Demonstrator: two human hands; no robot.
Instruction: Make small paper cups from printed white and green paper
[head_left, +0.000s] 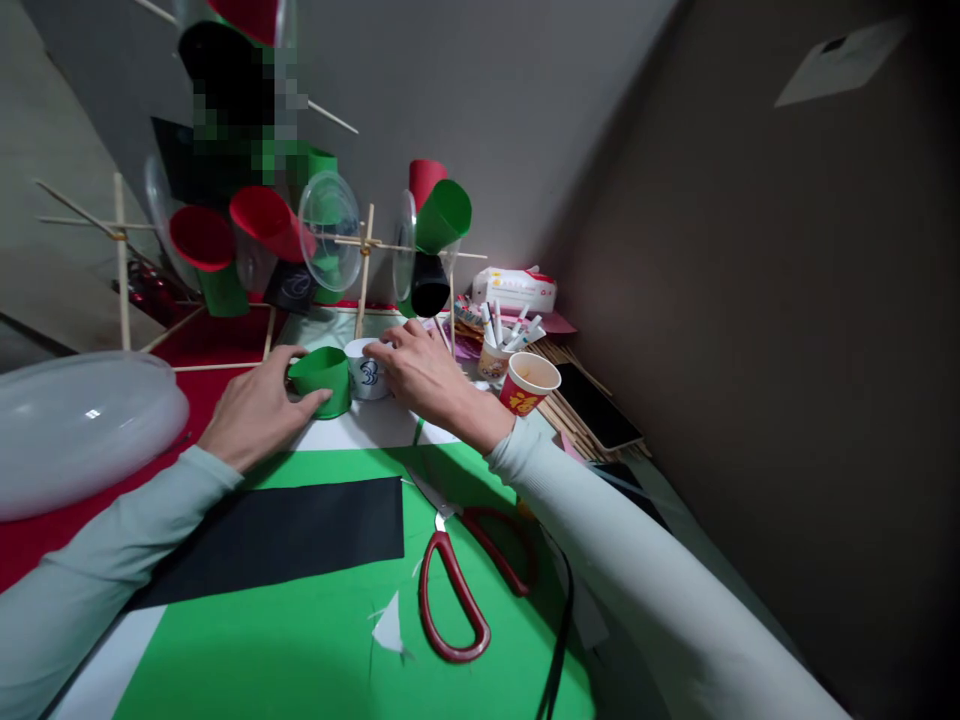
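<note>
My left hand [255, 410] is wrapped round a green paper band [322, 378] rolled into a short cylinder on the table. Right beside it stands a white paper cup [366, 372] with a blue mark. My right hand [424, 375] rests over that cup, fingers curled on its far side and top. Both sleeves are pale grey. Green paper sheet [315, 620] and a black paper strip [292, 535] lie in front of me, with red-handled scissors [461, 580] lying open on the green sheet.
A stick frame [365, 262] carries red, green and black paper cones and clear plastic lids. A red paper cup [529, 383], a cup of markers [501, 345], a tissue pack [516, 288], a phone [596, 405] on bamboo sticks and a clear dome [75, 425] stand around.
</note>
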